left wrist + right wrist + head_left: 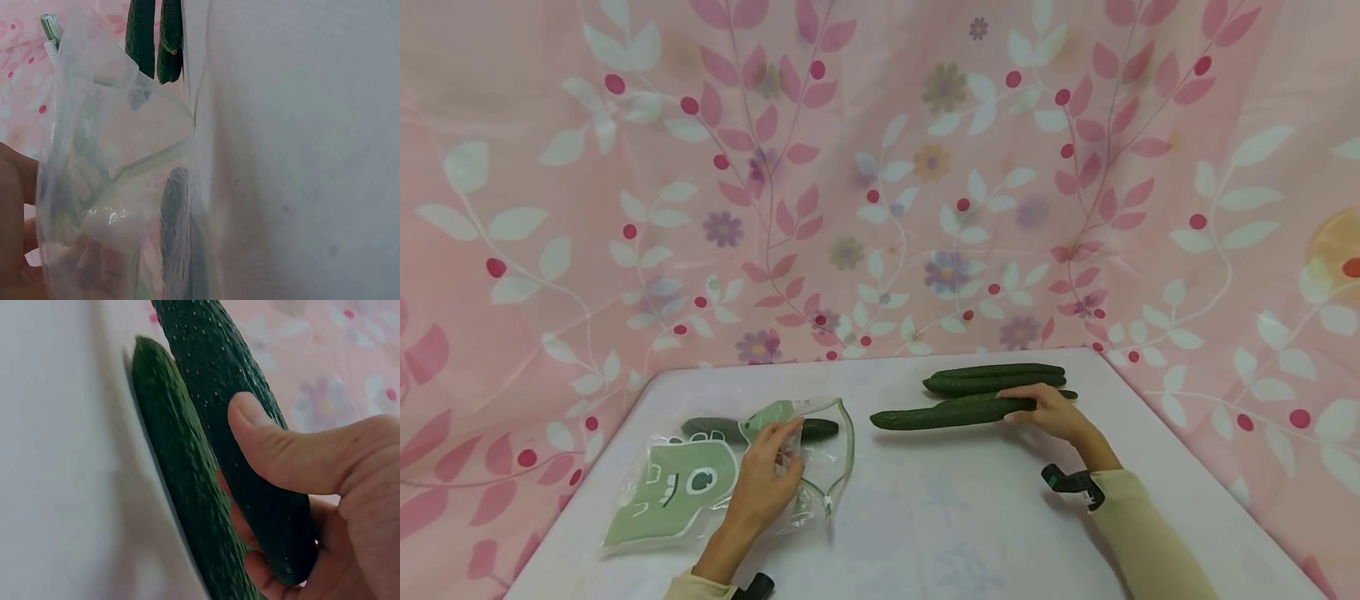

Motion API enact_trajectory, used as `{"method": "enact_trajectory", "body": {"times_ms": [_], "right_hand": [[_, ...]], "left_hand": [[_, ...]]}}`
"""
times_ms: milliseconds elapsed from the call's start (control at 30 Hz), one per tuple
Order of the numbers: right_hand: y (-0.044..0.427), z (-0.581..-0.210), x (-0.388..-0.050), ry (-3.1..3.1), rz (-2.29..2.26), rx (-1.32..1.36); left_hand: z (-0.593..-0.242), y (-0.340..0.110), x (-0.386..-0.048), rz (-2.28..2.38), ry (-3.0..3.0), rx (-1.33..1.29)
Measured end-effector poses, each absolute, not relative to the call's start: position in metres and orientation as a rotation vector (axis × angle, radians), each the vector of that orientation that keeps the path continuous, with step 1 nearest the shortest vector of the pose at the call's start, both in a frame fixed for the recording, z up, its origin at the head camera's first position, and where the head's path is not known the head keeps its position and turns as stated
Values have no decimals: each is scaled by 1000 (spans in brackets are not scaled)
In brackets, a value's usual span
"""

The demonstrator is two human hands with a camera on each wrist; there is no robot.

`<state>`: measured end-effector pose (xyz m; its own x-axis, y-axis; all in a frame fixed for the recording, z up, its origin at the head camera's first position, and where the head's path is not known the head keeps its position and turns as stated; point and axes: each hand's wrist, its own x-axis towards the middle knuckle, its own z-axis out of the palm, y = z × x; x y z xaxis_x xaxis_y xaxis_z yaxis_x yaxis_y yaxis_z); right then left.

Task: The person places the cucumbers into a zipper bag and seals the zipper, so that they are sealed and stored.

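My right hand grips a dark green cucumber near one end, the thumb on its near side in the right wrist view. Another cucumber lies right beside the held one. On the left, my left hand holds a clear zip bag near its mouth, with thumb and fingers on the plastic. The bag carries a green cartoon print and a green zip strip, which stands spread apart. One cucumber lies lengthwise in the bag, partly covered by the print and my hand.
Further cucumbers lie side by side at the back right of the white table. A pink floral cloth hangs behind the table and along its sides.
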<state>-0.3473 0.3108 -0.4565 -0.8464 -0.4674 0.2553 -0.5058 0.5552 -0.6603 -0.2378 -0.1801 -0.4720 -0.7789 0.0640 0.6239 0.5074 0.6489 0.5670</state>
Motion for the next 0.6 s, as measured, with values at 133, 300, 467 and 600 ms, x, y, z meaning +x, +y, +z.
{"method": "enact_trajectory", "body": {"times_ms": [133,300,467,600], "right_hand": [[298,-458,-347,-2704,1124,856],[281,-462,-347,-2651,1099,886],[262,-461,-345,-2630,1090,876],[246,-460,-342,-2626,1110,874]], "left_hand": [[-472,-180,-238,-1033,-2303,-437],[-473,-180,-238,-1044,-2316,-422],[-473,-180,-239,-1055,-2324,-415],[-473,-180,-239,-1051,-2322,-415]]}}
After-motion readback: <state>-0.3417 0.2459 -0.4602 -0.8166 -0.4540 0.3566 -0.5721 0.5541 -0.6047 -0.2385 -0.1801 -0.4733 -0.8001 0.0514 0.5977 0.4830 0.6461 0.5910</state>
